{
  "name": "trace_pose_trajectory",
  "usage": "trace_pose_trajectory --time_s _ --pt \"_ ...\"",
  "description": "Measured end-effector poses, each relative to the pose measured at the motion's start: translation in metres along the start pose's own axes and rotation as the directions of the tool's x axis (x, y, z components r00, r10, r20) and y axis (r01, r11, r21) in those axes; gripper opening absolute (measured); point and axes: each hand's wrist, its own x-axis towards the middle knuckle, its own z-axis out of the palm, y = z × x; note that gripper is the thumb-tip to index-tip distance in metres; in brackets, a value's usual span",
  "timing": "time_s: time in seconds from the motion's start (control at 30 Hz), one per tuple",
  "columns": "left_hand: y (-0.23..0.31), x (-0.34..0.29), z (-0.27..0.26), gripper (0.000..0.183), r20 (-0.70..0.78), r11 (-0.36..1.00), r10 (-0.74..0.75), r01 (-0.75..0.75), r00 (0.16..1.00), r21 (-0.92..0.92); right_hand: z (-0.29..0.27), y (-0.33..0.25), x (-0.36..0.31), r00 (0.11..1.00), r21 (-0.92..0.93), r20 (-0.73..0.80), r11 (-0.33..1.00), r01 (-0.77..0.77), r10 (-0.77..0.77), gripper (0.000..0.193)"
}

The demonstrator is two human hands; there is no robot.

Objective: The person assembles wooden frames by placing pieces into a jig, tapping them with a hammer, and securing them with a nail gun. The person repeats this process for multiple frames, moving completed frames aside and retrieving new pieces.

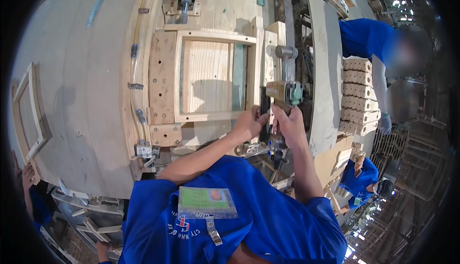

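Observation:
A rectangular wooden frame [215, 35] lies in a wooden jig [163, 79] on the bench. My left hand [250, 124] is closed at the frame's near right corner, its fingers bent around the wood there. My right hand [289, 124] grips a nail gun [278, 90], a brownish tool with a greenish end cap. The gun's nose points left, close beside the frame's right side and my left fingertips. Exactly where the nose touches is hidden.
Air cylinders [187, 0] and clear hoses [135, 67] border the jig. A second wooden frame [32, 113] is at the far left, near another person's hand [28, 174]. Stacked wooden parts [357, 91] stand right, beside a co-worker in blue [366, 38]; another co-worker [360, 182] is lower right.

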Motion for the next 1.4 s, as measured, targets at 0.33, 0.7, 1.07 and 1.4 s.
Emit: trace_pose_trajectory --time_s 0.33,0.7,1.07,1.4 --pt "0.04 0.109 -0.038 0.037 -0.339 0.985 0.126 -0.157 0.932 -0.066 0.011 -0.067 0.132 0.99 -0.003 0.003 0.99 0.144 -0.144 0.022" --pt "0.037 0.123 -0.046 0.037 -0.314 0.993 0.088 -0.11 0.945 -0.052 0.017 -0.068 0.152 0.995 -0.09 -0.017 0.991 0.098 -0.1 0.026" --pt "0.025 0.11 -0.081 0.031 -0.687 0.891 0.06 -0.349 0.724 -0.29 0.075 -0.123 0.152 0.865 -0.527 0.385 0.693 0.493 -0.323 0.037" --pt "0.011 0.115 -0.146 0.03 -0.73 0.815 -0.147 -0.337 0.668 -0.472 0.148 -0.177 0.196 0.592 -0.449 0.76 0.44 0.778 -0.27 0.04"
